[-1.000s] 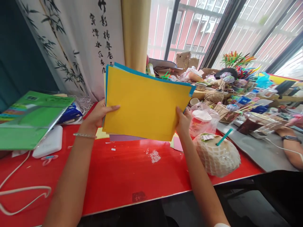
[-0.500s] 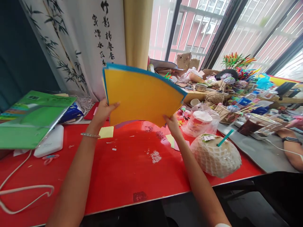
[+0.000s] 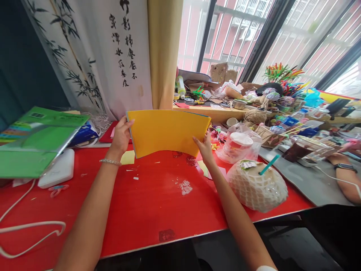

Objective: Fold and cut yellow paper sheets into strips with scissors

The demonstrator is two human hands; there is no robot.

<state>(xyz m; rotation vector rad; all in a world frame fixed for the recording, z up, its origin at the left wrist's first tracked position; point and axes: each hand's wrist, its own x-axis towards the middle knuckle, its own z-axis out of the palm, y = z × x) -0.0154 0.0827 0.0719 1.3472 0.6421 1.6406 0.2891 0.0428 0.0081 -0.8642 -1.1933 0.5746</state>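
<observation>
We note the left hand [image 3: 121,135] closed on the left edge of the yellow sheets [image 3: 169,131], thumb across the front face. The right hand [image 3: 206,148] likewise pinches the right edge, thumb in front. The sheets stand bowed between both hands, over the red table [image 3: 135,218]; we cannot tell whether they touch it. We record white scraps [image 3: 185,187] nearer us, a netted fruit [image 3: 258,188] at right, and a green packet [image 3: 42,145] at far left.
</observation>
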